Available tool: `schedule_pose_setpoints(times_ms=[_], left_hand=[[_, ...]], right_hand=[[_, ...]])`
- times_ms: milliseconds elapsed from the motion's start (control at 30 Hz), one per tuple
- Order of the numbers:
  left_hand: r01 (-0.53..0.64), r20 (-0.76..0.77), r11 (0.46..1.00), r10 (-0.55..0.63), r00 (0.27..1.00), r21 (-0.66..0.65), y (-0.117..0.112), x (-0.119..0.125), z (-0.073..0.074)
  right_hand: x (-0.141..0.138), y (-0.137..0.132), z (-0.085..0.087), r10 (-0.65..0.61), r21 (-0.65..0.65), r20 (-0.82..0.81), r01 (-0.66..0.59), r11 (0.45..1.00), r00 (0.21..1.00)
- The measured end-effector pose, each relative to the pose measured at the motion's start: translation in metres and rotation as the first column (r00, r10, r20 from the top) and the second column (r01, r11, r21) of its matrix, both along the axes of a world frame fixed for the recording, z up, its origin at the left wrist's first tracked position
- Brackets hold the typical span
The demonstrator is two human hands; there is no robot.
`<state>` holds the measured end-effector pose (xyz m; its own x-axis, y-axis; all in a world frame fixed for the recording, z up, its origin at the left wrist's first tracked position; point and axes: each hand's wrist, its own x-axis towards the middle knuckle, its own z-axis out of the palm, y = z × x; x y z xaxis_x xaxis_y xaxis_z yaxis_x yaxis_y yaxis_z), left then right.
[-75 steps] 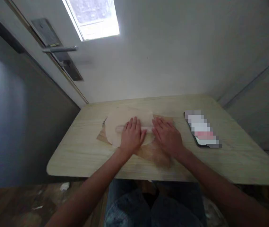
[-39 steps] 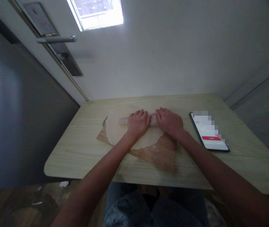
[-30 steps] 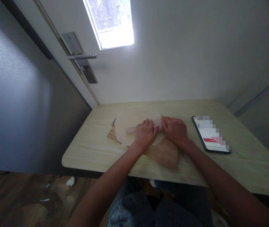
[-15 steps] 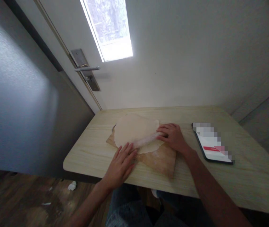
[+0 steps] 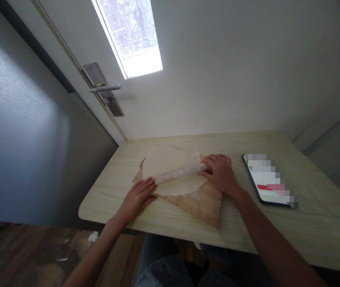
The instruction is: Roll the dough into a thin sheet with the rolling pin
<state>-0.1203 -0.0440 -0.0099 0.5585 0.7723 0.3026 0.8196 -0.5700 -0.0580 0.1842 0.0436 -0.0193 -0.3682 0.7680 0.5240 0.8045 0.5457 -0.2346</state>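
A wide, thin sheet of pale dough (image 5: 170, 156) lies over a wooden board (image 5: 203, 205), covering most of it. Across the dough, slightly slanted, rests a flour-whitened rolling pin (image 5: 180, 173). My right hand (image 5: 219, 171) is wrapped round the pin's right end, thumb toward me. At the other end, the fingers of my left hand (image 5: 137, 198) lie together over the tip of the pin, thumb held lower; that tip is partly hidden under them. The dough's near edge is ragged and leaves the board's floury near corner bare.
The board sits on a light wood-grain table (image 5: 104, 199). To the right of my right hand lies a phone (image 5: 267, 179), its screen partly blurred out. Behind the table stands a pale door with a metal handle (image 5: 106, 88). Scraps of white paper (image 5: 92, 237) lie on the floor.
My left hand has shifted left, from the dough's near edge to the left end of the rolling pin, so more of the pin shows. My right hand stays on its end.
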Motion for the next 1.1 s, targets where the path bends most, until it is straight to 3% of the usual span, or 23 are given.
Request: schedule_pose_setpoints(times_ms=[167, 333, 433, 667, 933, 1100], left_hand=[[0.103, -0.071, 0.994, -0.105, 0.992, -0.040, 0.018, -0.006, 0.018], [0.236, -0.157, 0.971, -0.229, 0.961, 0.026, 0.017, -0.009, 0.028], [0.270, -0.131, 0.958, -0.256, 0.958, 0.094, 0.011, -0.008, 0.028], [0.190, -0.048, 0.972, -0.185, 0.982, 0.141, 0.004, -0.008, 0.024], [0.267, -0.113, 0.946, -0.250, 0.962, 0.183, 0.002, -0.012, 0.015], [0.285, -0.173, 0.943, -0.255, 0.951, 0.172, 0.002, -0.012, 0.018]], right_hand=[[0.000, -0.001, 0.000, -0.016, -0.003, -0.016, 0.016, 1.000, 1.000], [0.000, -0.001, 0.001, -0.023, -0.002, -0.024, 0.023, 1.000, 0.999], [0.000, -0.002, 0.002, -0.019, -0.007, -0.020, 0.018, 1.000, 1.000], [-0.001, -0.002, 0.003, -0.012, -0.013, -0.019, 0.011, 1.000, 1.000], [0.000, -0.001, 0.001, -0.022, -0.003, -0.006, 0.022, 1.000, 1.000], [0.000, -0.001, 0.002, -0.023, -0.006, -0.009, 0.023, 1.000, 1.000]])
